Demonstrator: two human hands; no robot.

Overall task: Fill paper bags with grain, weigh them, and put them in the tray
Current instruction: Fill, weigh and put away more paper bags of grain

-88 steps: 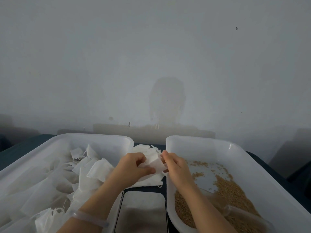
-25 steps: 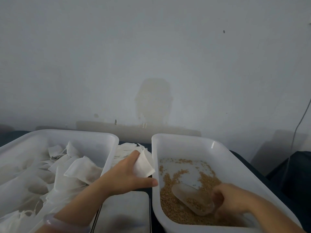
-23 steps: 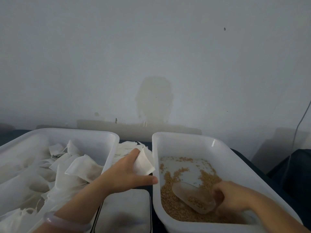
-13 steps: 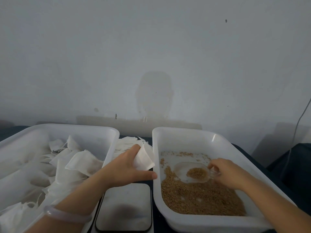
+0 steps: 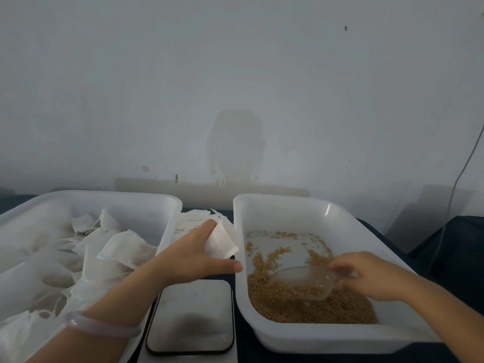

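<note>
Head view: the left hand (image 5: pixel 192 258) pinches a small white paper bag (image 5: pixel 222 241) and holds it up between the two trays, just left of the far-left corner of the white plastic tray on the right (image 5: pixel 288 203). The right hand (image 5: pixel 366 276) grips the handle of a clear plastic scoop (image 5: pixel 303 280). Half a second ago this scoop hung above the tray's bare far floor with a little heap in its bowl. Now it lies lower and nearer, resting on the brown grain (image 5: pixel 301 307), and I see no load in it. The bag looks flat, so filling has probably not begun and another dip seems likely. The flat scale with a grey metal plate (image 5: pixel 191 315) stands bare near the left wrist. Filled bags lie in the white plastic tray on the left (image 5: pixel 91 200).
</note>
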